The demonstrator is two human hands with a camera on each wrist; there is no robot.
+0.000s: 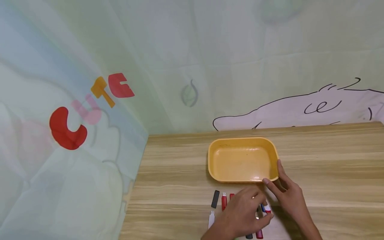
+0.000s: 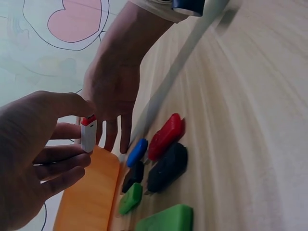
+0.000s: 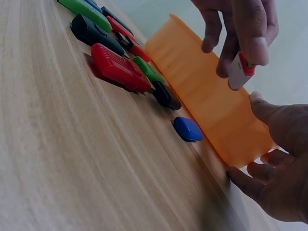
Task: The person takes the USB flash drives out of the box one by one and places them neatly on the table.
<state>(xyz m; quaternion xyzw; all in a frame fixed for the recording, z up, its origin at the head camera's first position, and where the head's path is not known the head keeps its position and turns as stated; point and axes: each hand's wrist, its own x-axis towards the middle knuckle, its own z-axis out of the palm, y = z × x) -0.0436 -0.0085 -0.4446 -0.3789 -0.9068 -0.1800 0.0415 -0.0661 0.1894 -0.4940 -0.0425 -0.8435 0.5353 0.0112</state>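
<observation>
My left hand pinches a small white USB flash drive with a red end between thumb and fingers. It hovers over other drives, just in front of a yellow plastic box. The box is open at the top, with nothing seen inside. At the box's near right corner, my right hand grips it, thumb at the front rim and fingers along the right side. In the right wrist view, a blue flash drive, a black one and a red one lie along the box's wall.
The wooden table meets a printed curtain at its back and left. Left of my left hand lie a black flash drive, a red one and a white one. Several more are partly hidden under the hand.
</observation>
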